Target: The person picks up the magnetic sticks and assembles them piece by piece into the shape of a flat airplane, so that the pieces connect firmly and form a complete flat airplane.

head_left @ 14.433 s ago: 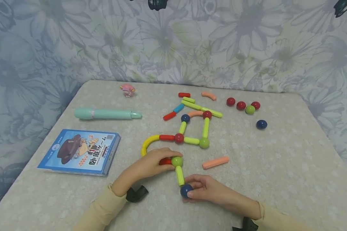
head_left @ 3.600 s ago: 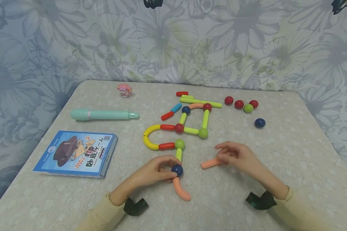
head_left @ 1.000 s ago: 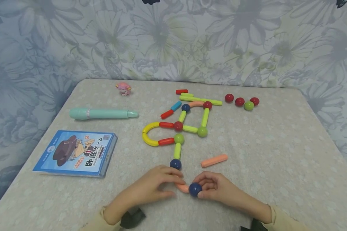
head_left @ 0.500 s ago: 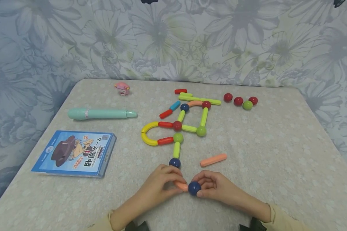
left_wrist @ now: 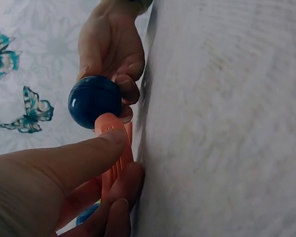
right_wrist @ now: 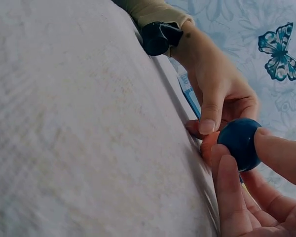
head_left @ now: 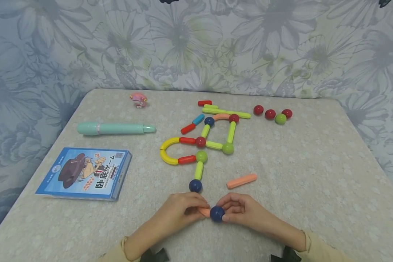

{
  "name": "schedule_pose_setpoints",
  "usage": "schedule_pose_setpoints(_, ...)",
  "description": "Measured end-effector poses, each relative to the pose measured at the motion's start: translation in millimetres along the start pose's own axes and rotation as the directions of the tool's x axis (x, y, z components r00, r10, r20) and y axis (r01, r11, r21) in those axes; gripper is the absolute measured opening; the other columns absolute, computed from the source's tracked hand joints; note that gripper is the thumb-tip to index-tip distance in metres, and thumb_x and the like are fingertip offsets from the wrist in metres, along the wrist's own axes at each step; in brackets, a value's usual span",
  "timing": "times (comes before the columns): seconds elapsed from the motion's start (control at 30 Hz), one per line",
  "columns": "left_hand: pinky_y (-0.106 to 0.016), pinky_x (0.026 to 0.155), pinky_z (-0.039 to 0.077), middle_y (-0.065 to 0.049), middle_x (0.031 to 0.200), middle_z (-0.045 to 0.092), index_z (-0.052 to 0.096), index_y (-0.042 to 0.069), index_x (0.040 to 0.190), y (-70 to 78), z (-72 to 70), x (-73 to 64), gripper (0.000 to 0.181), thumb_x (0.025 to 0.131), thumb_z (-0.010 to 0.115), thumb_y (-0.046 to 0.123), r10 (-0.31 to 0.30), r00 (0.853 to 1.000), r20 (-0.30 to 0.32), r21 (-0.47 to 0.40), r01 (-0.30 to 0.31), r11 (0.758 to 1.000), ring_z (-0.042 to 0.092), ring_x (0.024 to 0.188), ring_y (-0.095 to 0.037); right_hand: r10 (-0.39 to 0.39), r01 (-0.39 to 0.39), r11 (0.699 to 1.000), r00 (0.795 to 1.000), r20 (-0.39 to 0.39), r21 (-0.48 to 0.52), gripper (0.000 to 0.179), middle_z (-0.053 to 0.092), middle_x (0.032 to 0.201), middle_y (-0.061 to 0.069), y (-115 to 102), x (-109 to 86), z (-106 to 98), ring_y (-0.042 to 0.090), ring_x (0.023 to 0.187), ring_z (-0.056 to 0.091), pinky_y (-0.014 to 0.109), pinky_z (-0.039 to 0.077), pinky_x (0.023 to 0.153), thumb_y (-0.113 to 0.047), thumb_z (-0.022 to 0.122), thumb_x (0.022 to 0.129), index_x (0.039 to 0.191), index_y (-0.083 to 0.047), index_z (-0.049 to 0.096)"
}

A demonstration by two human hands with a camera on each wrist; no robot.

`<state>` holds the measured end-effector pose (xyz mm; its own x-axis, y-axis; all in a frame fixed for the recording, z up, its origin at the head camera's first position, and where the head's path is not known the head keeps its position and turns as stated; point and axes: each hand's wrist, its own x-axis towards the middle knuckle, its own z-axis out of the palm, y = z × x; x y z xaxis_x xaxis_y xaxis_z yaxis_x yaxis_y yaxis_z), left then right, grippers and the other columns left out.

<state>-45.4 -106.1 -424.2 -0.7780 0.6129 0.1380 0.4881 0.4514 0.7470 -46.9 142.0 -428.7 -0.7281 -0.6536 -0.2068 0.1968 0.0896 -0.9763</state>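
Observation:
My left hand (head_left: 178,211) pinches a curved orange rod (left_wrist: 112,165) between thumb and fingers. With thumb and fingertips, my right hand (head_left: 245,214) holds a dark blue ball (head_left: 217,214) against the rod's right end. Just beyond the left hand lies another blue ball (head_left: 195,186), joined to a short lime rod (head_left: 199,171) and a green ball (head_left: 201,157). From there the chain runs through red rods (head_left: 187,159) and a yellow curve (head_left: 165,151) to a loop of lime rods and balls. A straight orange rod (head_left: 241,181) lies loose beyond my right hand.
A blue boxed card game (head_left: 85,174) and a mint green pen-shaped object (head_left: 116,128) lie on the left. A pink figurine (head_left: 139,100) stands at the back. Loose rods (head_left: 226,112) lie behind the loop, and red balls (head_left: 270,114) with a green ball (head_left: 280,118) sit back right.
Over the longer span, the curved orange rod and another blue ball came to the chain's near end. In the last second, my left fingers closed on the rod; the held ball shifted slightly left.

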Motion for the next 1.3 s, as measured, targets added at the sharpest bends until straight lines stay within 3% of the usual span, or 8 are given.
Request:
schedule_pose_setpoints(0.2, -0.019, 0.071, 0.047, 0.015, 0.092, 0.063, 0.074, 0.017, 0.094, -2.0, 1.7, 1.0, 0.013, 0.08, 0.075, 0.016, -0.005, 1.0, 0.009, -0.028, 0.005, 1.0, 0.057, 0.082, 0.001, -0.182, 0.161, 0.911, 0.983, -0.02, -0.379, 0.033, 0.063, 0.106, 0.007, -10, -2.1, -17, 0.016, 0.086, 0.061, 0.028, 0.05, 0.071, -0.008, 0.069, 0.085, 0.115, -0.001, 0.06)
schedule_pose_setpoints(0.4, -0.018, 0.068, 0.047, 0.016, 0.09, 0.062, 0.073, 0.017, 0.094, -2.6, 1.4, 0.2, 0.012, 0.082, 0.074, 0.015, -0.034, 0.999, 0.027, -0.055, 0.035, 0.998, 0.056, 0.078, 0.002, -0.343, 0.067, 0.347, 0.937, -0.06, -0.936, 0.034, 0.06, 0.107, 0.001, -26, 8.0, -47, 0.017, 0.097, 0.054, 0.035, 0.047, 0.081, -0.008, 0.075, 0.079, 0.112, -0.009, 0.064)
schedule_pose_setpoints(0.53, -0.018, 0.064, 0.047, 0.016, 0.091, 0.062, 0.073, 0.018, 0.095, -2.8, 2.4, -0.2, 0.012, 0.082, 0.073, 0.016, -0.043, 0.998, 0.042, -0.063, 0.046, 0.997, 0.054, 0.074, 0.001, -0.324, 0.048, 0.174, 0.946, -0.011, -0.984, 0.025, 0.06, 0.09, 0.001, -28, 16.5, -56, 0.017, 0.083, 0.052, 0.032, 0.047, 0.072, -0.009, 0.076, 0.079, 0.102, -0.007, 0.067)
schedule_pose_setpoints(0.63, -0.018, 0.063, 0.046, 0.016, 0.091, 0.062, 0.073, 0.018, 0.095, -2.7, 3.0, -0.3, 0.012, 0.082, 0.073, 0.017, -0.045, 0.998, 0.041, -0.064, 0.048, 0.997, 0.053, 0.073, 0.001, -0.334, 0.027, 0.268, 0.94, -0.067, -0.963, 0.021, 0.057, 0.083, -0.004, -29, 17.2, -57, 0.012, 0.074, 0.05, 0.029, 0.045, 0.065, -0.01, 0.075, 0.079, 0.099, -0.009, 0.068)
schedule_pose_setpoints(0.8, -0.018, 0.062, 0.046, 0.016, 0.091, 0.062, 0.073, 0.018, 0.094, -3.2, 2.0, -0.6, 0.013, 0.082, 0.074, 0.016, -0.038, 0.999, 0.026, -0.051, 0.039, 0.998, 0.054, 0.073, 0.001, -0.213, 0.033, 0.809, 0.947, -0.24, -0.587, 0.023, 0.061, 0.086, 0.0, -38, 13.9, -52, 0.017, 0.074, 0.055, 0.029, 0.047, 0.064, -0.013, 0.067, 0.088, 0.107, -0.003, 0.061)
schedule_pose_setpoints(0.87, -0.018, 0.062, 0.046, 0.016, 0.091, 0.062, 0.073, 0.018, 0.094, -3.5, 1.4, -0.7, 0.013, 0.082, 0.074, 0.016, -0.043, 0.999, 0.027, -0.046, 0.044, 0.998, 0.054, 0.073, 0.001, -0.103, 0.014, 0.945, 0.961, -0.256, -0.327, 0.027, 0.064, 0.088, 0.006, -37, 14.3, -48, 0.019, 0.076, 0.058, 0.03, 0.049, 0.066, -0.015, 0.062, 0.091, 0.11, 0.002, 0.056)
schedule_pose_setpoints(1.03, -0.018, 0.062, 0.046, 0.016, 0.09, 0.062, 0.073, 0.018, 0.093, -2.8, 1.6, -0.2, 0.012, 0.082, 0.074, 0.017, -0.04, 0.999, 0.017, -0.043, 0.041, 0.998, 0.054, 0.072, 0.001, 0.062, -0.072, 0.997, 0.974, -0.219, -0.035, 0.037, 0.066, 0.092, 0.012, -22, 17.8, -34, 0.018, 0.078, 0.062, 0.031, 0.051, 0.07, -0.019, 0.059, 0.094, 0.116, 0.01, 0.048)
schedule_pose_setpoints(1.3, -0.018, 0.058, 0.046, 0.014, 0.088, 0.063, 0.074, 0.016, 0.091, -2.5, 3.5, 0.0, 0.011, 0.081, 0.074, 0.018, -0.037, 0.999, -0.012, -0.052, 0.036, 0.998, 0.053, 0.068, 0.001, 0.081, -0.086, 0.996, 0.981, -0.177, -0.018, 0.044, 0.066, 0.089, 0.015, -12, 22.8, -22, 0.023, 0.079, 0.063, 0.032, 0.052, 0.069, -0.017, 0.06, 0.093, 0.123, 0.01, 0.044)
